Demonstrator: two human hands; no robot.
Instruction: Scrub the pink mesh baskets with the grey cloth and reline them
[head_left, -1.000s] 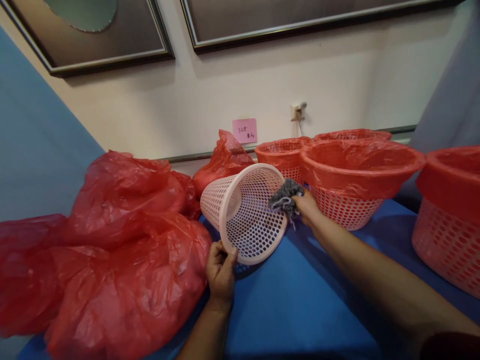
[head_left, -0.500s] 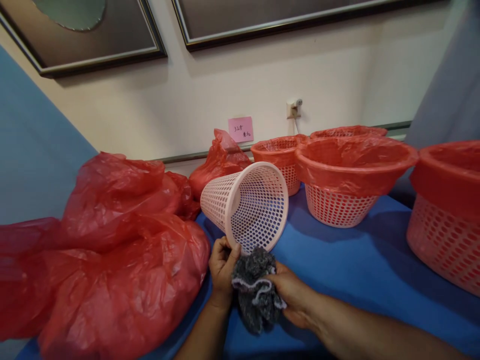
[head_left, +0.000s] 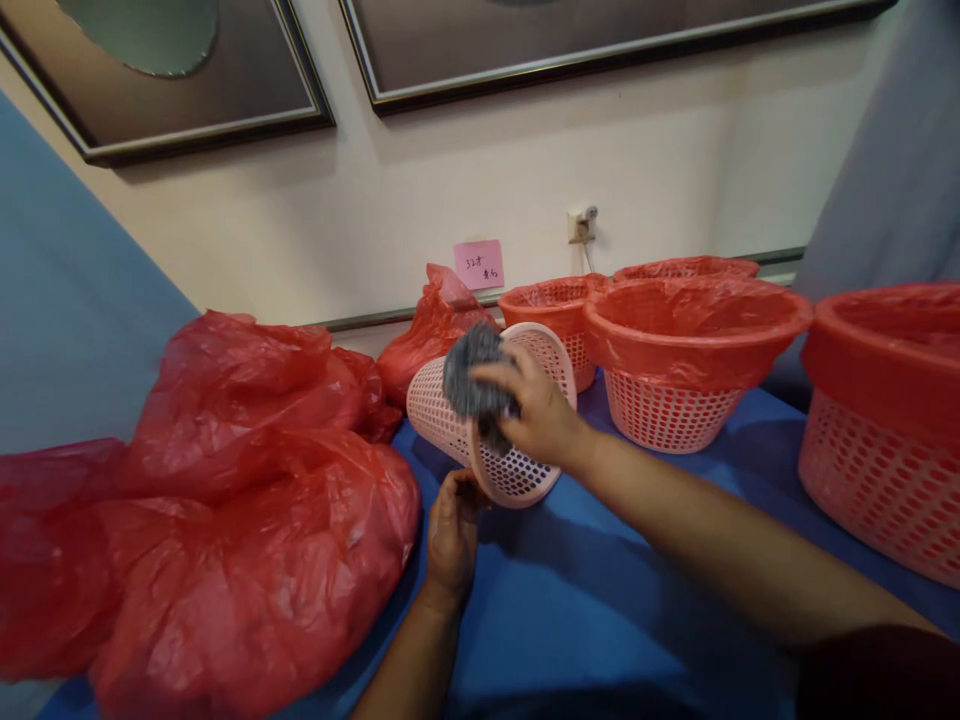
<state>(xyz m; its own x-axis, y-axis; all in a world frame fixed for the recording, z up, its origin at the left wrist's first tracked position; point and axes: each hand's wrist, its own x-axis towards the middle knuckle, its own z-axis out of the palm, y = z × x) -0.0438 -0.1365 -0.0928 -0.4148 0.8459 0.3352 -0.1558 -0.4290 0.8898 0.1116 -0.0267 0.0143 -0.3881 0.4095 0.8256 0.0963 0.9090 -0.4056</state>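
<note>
A pale pink perforated plastic basket (head_left: 437, 408) lies tilted on its side in the middle, its mouth turned toward me. Low on its rim, my left hand (head_left: 453, 530) grips the edge from beneath; some of the fingertips are hidden. My right hand (head_left: 541, 408) is closed round a dark grey cloth (head_left: 474, 372), slightly blurred by motion. This bunched cloth lies against the upper left rim and the basket's outer side, and part of it hangs over the opening.
Red plastic bags (head_left: 255, 560) heap up on the left of the blue-covered table (head_left: 570, 610). Several baskets lined with red bags, one of them a wide basket (head_left: 675, 400), stand at right. Behind are a pink note (head_left: 478, 264), a wall socket (head_left: 581, 226) and framed pictures (head_left: 600, 60).
My right hand has lifted the cloth from in front of the basket up onto its upper left rim. My left hand stays at the lower rim.
</note>
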